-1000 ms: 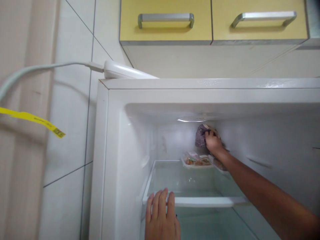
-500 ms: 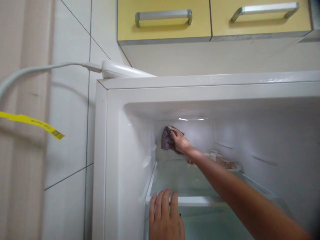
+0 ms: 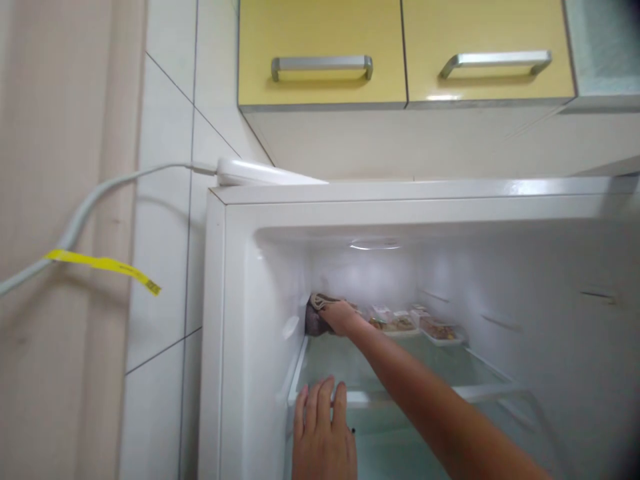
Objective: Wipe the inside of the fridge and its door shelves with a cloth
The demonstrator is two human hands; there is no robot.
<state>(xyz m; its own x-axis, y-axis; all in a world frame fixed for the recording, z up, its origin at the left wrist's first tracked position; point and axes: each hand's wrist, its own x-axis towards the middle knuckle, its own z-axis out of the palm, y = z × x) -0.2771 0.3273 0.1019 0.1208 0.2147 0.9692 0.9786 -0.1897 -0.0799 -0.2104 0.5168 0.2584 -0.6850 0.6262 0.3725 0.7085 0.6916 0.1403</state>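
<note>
My right hand [image 3: 341, 316] reaches deep into the refrigerator [image 3: 235, 333], its fingers closed on a bunched grey-brown cloth [image 3: 316, 321]. The cloth presses into the back left corner, just above the glass shelf [image 3: 340, 363]. At the front of that shelf, my left hand [image 3: 323, 427] rests with its fingers stretched out along the white front edge. Nothing shows in the left hand. Behind my right forearm, several clear packs of food [image 3: 400, 321] sit at the back of the shelf.
Yellow cabinets [image 3: 320, 40] with metal handles hang above the refrigerator. A white cable [image 3: 95, 193] with a yellow tag [image 3: 107, 265] runs from a white device [image 3: 265, 173] on its top. A second glass shelf [image 3: 395, 447] lies lower down.
My right hand has moved the cloth down and left, from the back wall to the corner by the shelf. The left hand stays at the shelf edge. The view has shifted slightly.
</note>
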